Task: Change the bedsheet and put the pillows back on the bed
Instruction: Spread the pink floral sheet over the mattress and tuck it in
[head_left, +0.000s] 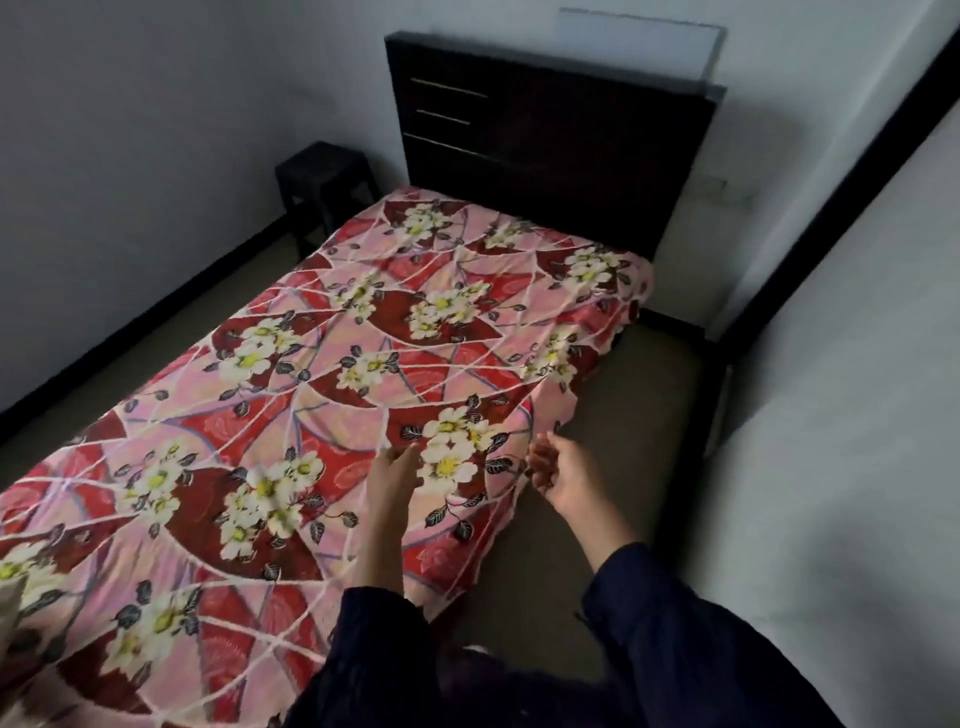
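Observation:
A red and pink bedsheet (332, 374) with white flowers is spread over the single bed, its right edge hanging down the side. My left hand (390, 480) lies on the sheet near that edge, fingers stretched forward and touching the cloth. My right hand (558, 473) hovers just off the edge of the bed, palm turned up and fingers loosely curled, with nothing in it. Both arms wear dark sleeves. No pillow is in view.
A dark wooden headboard (550, 140) stands against the far wall. A small black stool (324, 182) sits at the bed's far left corner. Brown floor (639, 415) runs along the right side between the bed and a white wall (857, 415).

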